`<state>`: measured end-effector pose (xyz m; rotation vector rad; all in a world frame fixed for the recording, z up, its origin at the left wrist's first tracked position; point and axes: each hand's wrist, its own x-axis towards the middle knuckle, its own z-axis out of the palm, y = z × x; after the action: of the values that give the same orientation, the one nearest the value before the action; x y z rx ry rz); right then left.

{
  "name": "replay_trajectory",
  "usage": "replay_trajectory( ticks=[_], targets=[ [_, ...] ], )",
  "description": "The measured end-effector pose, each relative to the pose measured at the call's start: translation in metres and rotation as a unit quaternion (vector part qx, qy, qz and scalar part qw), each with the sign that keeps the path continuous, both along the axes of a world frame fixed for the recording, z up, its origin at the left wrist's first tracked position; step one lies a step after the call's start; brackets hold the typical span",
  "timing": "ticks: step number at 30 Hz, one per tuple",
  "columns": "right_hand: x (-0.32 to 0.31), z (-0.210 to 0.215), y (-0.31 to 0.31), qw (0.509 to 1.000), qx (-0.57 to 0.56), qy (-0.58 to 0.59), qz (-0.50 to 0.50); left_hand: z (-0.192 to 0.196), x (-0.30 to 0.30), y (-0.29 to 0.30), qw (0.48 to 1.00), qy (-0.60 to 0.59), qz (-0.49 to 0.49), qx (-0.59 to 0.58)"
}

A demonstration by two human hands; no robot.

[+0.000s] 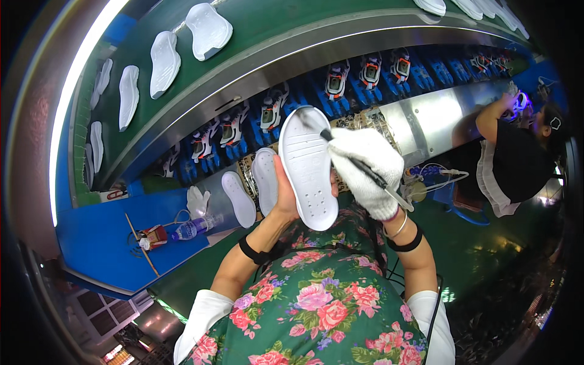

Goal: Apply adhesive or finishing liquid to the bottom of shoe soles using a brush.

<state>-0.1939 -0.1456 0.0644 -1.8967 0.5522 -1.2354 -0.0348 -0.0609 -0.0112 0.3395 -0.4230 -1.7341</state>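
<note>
- The white shoe sole [308, 167] is held upright over the person's flowered apron [316, 304], inner face toward the camera, just in front of the steel counter [426, 118].
- The left hand [286, 191], bare, clasps the sole from behind along its left edge.
- The right hand [368, 170], in a white knit glove, is closed around a thin brush [359, 161] whose tip touches the sole's upper right rim.
- Judged risk: the one-sided grip could let the sole twist under brush pressure, smearing past the rim.
- Left of the sole, two more white soles [252, 188] lie flat on the counter; further left, on the blue counter [97, 237], lie a clear bottle with a blue label [193, 228] and a small red-and-white container [152, 236].
- Above the sole, finished shoes [336, 79] sit on blue holders.
</note>
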Motion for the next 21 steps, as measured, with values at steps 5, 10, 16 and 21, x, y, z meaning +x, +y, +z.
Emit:
replay_trajectory(
  ticks=[5, 10, 16, 21],
  targets=[
    [0.005, -0.003, 0.010, 0.984, -0.166, 0.045, 0.054, 0.012, -0.005, 0.005, 0.957, -0.094, 0.146, 0.234],
    [0.000, -0.004, -0.001, 0.995, 0.071, -0.028, 0.066, 0.001, 0.015, 0.004, 0.999, 0.020, -0.024, -0.045],
    [-0.003, -0.013, 0.017, 0.988, -0.119, 0.019, 0.093, 0.001, 0.012, 0.008, 0.946, -0.072, 0.146, 0.280],
    [-0.011, -0.011, 0.013, 0.996, -0.060, -0.002, 0.061, -0.015, 0.021, 0.010, 0.991, -0.060, 0.095, 0.074]
  ],
)
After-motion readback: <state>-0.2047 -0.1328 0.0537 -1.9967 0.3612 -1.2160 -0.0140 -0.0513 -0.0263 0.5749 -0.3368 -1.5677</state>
